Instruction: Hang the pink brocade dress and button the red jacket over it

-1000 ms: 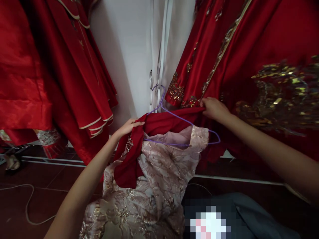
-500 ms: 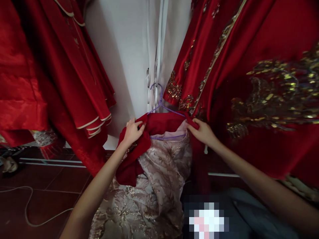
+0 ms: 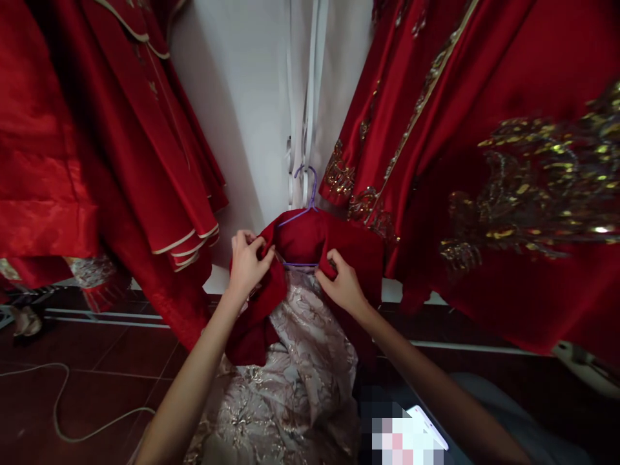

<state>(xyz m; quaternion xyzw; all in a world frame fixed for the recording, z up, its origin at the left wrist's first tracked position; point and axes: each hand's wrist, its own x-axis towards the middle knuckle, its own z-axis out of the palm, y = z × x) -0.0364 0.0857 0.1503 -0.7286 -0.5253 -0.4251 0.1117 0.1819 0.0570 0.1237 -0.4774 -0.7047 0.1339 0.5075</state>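
Note:
A dark red jacket hangs over a purple hanger, its collar area around the hanger's arms. My left hand pinches the jacket's left front edge. With thumb and fingers, my right hand grips the right front edge near the hanger's lower bar. Inside and below the jacket, a pale pink-beige brocade dress with shiny floral patterning drapes from the same hanger. The hanger's hook is up by the white straps on the wall.
Red garments with cream piping hang at left, and red gowns with gold sequin embroidery at right. A pale cable lies on the tiled floor. Shoes stand by a low metal rack. A lit phone is at the bottom right.
My right hand has moved left, drawing the red jacket's right side over the hanger's right shoulder and part of the dress. My left hand keeps its hold, shifted slightly.

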